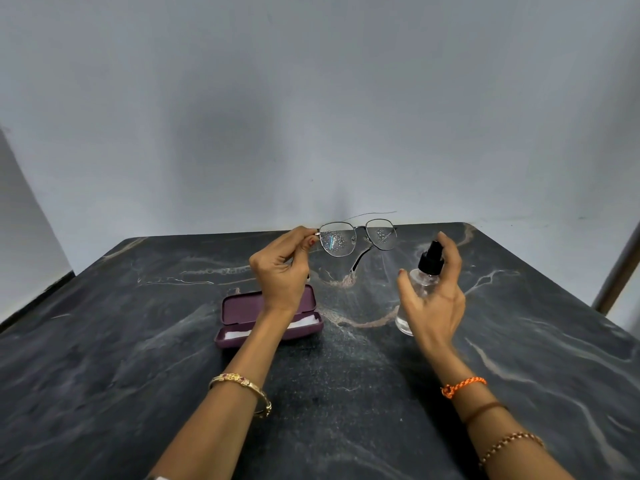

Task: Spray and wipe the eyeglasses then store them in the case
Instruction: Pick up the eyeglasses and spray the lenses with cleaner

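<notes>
My left hand [282, 271] pinches the left hinge of thin metal-framed eyeglasses [358, 237] and holds them up above the table, lenses facing me. Both lenses carry spray droplets. My right hand [433, 299] grips a small clear spray bottle [420, 289] with a black pump top, index finger over the nozzle, to the right of the glasses. A purple eyeglass case [239, 313] lies open on the table below my left wrist, with a white cloth [304, 322] inside it.
The dark marble table [138, 375] ends at a pale wall [311, 116] just behind the glasses. A slanted pole [620, 268] stands at the far right edge.
</notes>
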